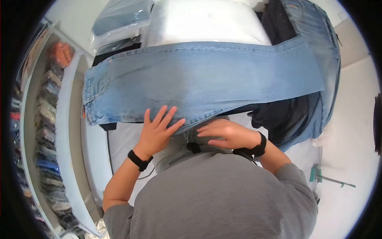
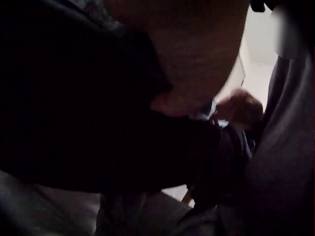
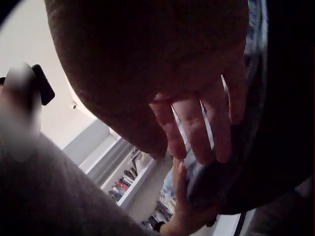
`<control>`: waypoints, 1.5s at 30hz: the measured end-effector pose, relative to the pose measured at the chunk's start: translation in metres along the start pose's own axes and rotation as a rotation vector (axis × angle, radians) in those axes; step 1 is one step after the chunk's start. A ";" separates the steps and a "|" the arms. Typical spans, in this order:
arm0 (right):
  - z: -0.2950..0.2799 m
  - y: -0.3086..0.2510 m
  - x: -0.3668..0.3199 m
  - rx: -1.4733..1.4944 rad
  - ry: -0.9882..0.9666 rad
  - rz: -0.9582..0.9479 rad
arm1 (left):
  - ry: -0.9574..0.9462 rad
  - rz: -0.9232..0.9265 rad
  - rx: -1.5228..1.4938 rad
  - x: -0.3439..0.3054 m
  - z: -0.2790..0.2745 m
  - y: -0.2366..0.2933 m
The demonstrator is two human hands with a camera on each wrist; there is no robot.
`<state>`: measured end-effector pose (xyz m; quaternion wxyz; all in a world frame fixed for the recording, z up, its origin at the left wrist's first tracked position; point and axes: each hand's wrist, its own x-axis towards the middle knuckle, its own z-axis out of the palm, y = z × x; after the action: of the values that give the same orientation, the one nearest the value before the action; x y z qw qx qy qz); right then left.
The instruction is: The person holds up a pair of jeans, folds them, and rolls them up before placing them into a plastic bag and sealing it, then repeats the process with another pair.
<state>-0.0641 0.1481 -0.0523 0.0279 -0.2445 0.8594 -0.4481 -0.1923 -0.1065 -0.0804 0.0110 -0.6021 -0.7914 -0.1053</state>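
Light blue jeans (image 1: 223, 71) lie folded lengthwise across the work surface in the head view, waist end at the left. My left hand (image 1: 158, 133) rests on their near edge, fingers spread and straight. Just right of it, my right hand (image 1: 229, 133) hovers by the near edge with fingers extended and holds nothing. From below, the right wrist view shows the right hand (image 3: 197, 113) with its fingers straight and slightly apart. In the dark left wrist view, part of the left hand (image 2: 192, 64) shows against dark cloth.
Behind the jeans lie a white plastic-wrapped stack (image 1: 207, 22) and a bagged garment (image 1: 121, 18). Darker jeans (image 1: 330, 59) and black clothing (image 1: 286, 115) drape at the right. A shelf of packed garments (image 1: 49, 135) stands at the left; a green-ended stand (image 1: 316, 174) is at lower right.
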 end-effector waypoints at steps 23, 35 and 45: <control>-0.206 0.162 0.060 -0.789 0.254 0.570 | 0.262 -0.176 -0.054 0.017 0.005 0.001; -0.197 0.164 0.053 -0.758 0.640 0.328 | 0.296 -0.139 0.008 0.016 0.013 0.002; -0.343 0.146 -0.086 -1.202 1.205 0.813 | 0.314 -0.161 -0.014 0.017 0.014 0.003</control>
<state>-0.1377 0.5160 0.0235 -0.3979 0.3736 0.8355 0.0633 -0.1931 -0.0867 -0.0916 0.1219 -0.5130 -0.8248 -0.2040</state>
